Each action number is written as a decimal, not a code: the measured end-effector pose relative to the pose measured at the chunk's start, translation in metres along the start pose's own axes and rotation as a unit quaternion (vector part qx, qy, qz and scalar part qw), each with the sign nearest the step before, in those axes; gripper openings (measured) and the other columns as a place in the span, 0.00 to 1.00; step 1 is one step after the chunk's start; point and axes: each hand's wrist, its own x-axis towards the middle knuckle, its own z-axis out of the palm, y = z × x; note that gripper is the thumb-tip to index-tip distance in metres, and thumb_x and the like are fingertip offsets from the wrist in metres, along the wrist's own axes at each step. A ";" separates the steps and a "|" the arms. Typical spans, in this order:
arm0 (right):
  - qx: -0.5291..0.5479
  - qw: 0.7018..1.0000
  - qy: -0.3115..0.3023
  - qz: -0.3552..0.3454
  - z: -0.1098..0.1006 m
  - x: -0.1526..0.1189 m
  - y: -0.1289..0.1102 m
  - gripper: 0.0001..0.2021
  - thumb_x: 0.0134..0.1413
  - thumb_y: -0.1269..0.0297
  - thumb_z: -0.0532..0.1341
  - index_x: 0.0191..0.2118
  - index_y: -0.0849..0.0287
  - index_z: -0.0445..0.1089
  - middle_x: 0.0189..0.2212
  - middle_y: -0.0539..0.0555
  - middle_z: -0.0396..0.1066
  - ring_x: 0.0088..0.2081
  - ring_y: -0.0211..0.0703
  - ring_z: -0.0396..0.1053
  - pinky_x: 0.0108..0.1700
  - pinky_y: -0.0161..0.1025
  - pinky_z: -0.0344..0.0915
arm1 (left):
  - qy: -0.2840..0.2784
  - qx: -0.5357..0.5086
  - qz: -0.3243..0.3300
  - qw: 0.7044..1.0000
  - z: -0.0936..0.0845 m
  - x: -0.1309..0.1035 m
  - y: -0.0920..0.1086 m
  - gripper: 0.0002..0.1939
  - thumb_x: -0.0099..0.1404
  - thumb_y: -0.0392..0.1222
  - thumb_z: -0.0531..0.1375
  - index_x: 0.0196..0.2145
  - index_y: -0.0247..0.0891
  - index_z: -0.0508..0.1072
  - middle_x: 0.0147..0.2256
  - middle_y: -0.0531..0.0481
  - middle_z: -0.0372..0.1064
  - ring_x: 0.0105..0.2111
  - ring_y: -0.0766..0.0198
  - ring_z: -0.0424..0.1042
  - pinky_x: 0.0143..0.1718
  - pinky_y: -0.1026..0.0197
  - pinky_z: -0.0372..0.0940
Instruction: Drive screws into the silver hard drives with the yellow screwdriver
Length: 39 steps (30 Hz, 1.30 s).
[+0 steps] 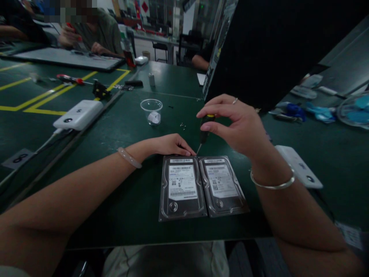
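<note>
Two hard drives lie side by side with labels up, the left drive (182, 184) and the right drive (221, 184). My right hand (227, 119) grips a small dark screwdriver (204, 132) with a yellow-ringed end. The screwdriver's tip points down at the far edge, where the drives meet. Beside that tip, my left hand (175, 146) rests at the far edge of the left drive, thumb and fingers together; whatever they pinch is too small to make out. Several tiny screws (183, 126) lie on the green table (127, 123) beyond the drives.
A clear plastic cup (151, 111) stands behind my left hand. A large black case (268, 50) rises at the back right. White power banks lie left (78, 115) and right (300, 166). A red-handled screwdriver (70, 79) lies back left. A person (95, 34) sits across the table.
</note>
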 end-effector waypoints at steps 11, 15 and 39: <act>0.158 0.980 -0.112 0.039 -0.018 0.000 0.002 0.20 0.57 0.78 0.58 0.52 0.56 0.76 0.51 0.49 0.77 0.54 0.40 0.74 0.58 0.41 0.70 | 0.008 0.004 0.001 1.000 0.000 0.002 -0.005 0.15 0.66 0.46 0.63 0.48 0.42 0.81 0.44 0.49 0.80 0.40 0.63 0.77 0.44 0.63 0.67; 0.104 0.991 -0.082 0.022 -0.015 -0.001 -0.002 0.18 0.55 0.78 0.58 0.48 0.59 0.78 0.50 0.53 0.79 0.54 0.44 0.75 0.58 0.43 0.70 | 0.005 -0.001 -0.003 1.000 0.000 0.001 -0.004 0.14 0.66 0.45 0.63 0.48 0.42 0.81 0.44 0.49 0.80 0.41 0.63 0.78 0.45 0.63 0.68; 0.092 0.993 -0.058 0.033 -0.003 -0.002 -0.003 0.15 0.56 0.67 0.66 0.50 0.51 0.77 0.50 0.48 0.79 0.51 0.44 0.75 0.52 0.44 0.71 | 0.008 -0.004 0.012 1.000 0.000 0.001 -0.007 0.14 0.66 0.45 0.63 0.48 0.43 0.81 0.45 0.49 0.80 0.42 0.62 0.78 0.46 0.61 0.68</act>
